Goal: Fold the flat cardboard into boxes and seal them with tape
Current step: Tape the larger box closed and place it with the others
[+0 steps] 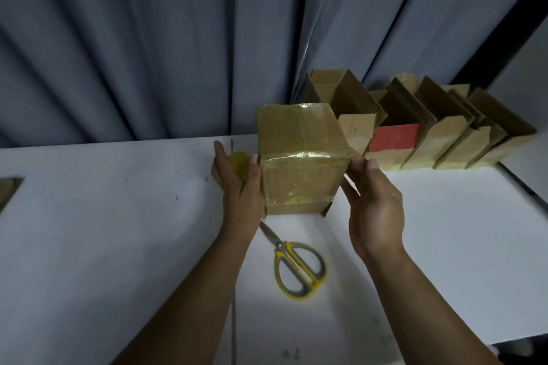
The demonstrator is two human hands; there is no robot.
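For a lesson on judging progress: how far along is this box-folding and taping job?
Done: a row of folded boxes stands at the back of the table, tape along their bases, top flaps open. In hand: the left hand and right hand hold a box taped over its upper face. Left: its lower flaps look unsealed. Whether flat cardboard remains cannot be told.

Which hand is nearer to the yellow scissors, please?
Left. The left hand, against the taped box, has its wrist right beside the blades of the scissors; the right hand rests on the box's other side, farther from them.
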